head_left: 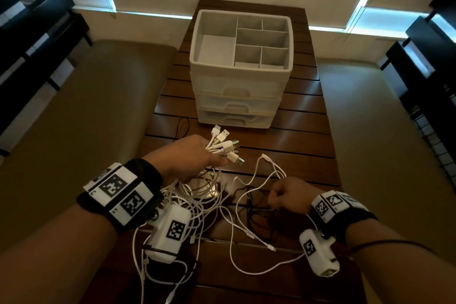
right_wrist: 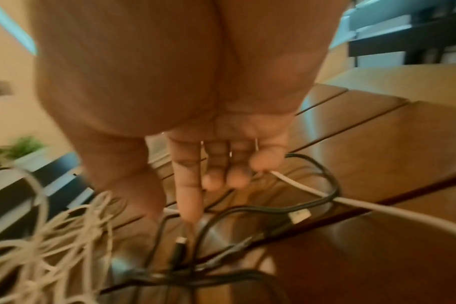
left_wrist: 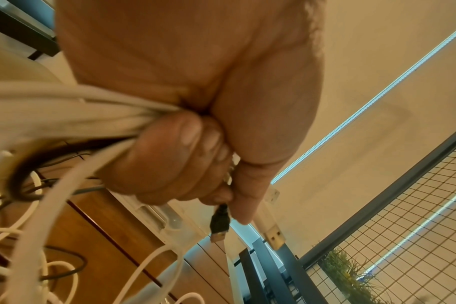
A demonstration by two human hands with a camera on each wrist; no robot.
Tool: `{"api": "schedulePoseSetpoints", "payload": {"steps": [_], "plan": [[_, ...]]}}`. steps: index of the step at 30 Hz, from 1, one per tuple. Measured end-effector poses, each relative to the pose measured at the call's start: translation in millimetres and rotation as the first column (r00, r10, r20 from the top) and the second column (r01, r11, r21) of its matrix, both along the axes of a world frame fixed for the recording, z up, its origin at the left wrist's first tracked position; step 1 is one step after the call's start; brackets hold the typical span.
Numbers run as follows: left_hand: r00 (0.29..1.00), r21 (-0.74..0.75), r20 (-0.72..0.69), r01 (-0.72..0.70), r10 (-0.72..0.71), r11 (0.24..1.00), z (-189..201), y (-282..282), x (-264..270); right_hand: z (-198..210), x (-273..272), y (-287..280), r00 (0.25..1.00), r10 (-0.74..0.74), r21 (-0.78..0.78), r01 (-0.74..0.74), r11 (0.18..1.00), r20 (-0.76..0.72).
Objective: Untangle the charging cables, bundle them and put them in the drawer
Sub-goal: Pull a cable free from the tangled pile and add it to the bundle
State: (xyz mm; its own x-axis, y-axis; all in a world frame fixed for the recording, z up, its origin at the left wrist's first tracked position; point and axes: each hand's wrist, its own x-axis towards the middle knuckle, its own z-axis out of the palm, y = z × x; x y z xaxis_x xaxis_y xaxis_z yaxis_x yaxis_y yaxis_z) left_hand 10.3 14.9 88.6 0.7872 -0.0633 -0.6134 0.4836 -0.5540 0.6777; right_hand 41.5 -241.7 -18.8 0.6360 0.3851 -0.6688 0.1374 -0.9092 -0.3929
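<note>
White charging cables (head_left: 197, 195) lie tangled on the slatted wooden bench (head_left: 308, 136), their USB plugs (head_left: 225, 145) bunched in the left hand (head_left: 195, 155), which is fisted round them. Only the left wrist view shows a black plug (left_wrist: 219, 223) in that fist. The right hand (head_left: 287, 196) is blurred; index finger and thumb reach into black cable (right_wrist: 247, 209), a white strand under its curled little finger. Behind stands the white drawer unit (head_left: 239, 96), drawers closed

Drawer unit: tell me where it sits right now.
In the head view, the white drawer unit stands mid-table, drawers closed, just beyond the USB plugs held in the left hand.
</note>
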Motion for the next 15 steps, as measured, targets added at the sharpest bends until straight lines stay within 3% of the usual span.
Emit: {"api": "schedulePoseSetpoints", "payload": {"steps": [3, 5, 10, 15], "plan": [[1.000, 0.011, 0.004, 0.010, -0.010, 1.000, 0.3, 0.2, -1.2, -7.2, 3.7, -5.5, 0.982, 0.090, -0.144, -0.066, 0.987, 0.166], [1.000, 0.011, 0.009, 0.014, -0.014, 1.000, 0.8, -0.4, -1.0, -14.2, 0.9, -5.6, 0.976, 0.164, -0.208, -0.132, 0.969, 0.146], [1.000, -0.015, 0.002, 0.003, -0.003, 1.000, -0.2, 0.2, -1.0, -29.3, -1.2, -5.9, 0.970, 0.231, -0.254, -0.205, 0.945, 0.078], [1.000, -0.022, 0.011, -0.002, 0.003, 1.000, -2.6, 0.7, 0.1, -30.1, -9.3, -3.6, 0.919, 0.338, -0.221, -0.293, 0.930, 0.203]]}}
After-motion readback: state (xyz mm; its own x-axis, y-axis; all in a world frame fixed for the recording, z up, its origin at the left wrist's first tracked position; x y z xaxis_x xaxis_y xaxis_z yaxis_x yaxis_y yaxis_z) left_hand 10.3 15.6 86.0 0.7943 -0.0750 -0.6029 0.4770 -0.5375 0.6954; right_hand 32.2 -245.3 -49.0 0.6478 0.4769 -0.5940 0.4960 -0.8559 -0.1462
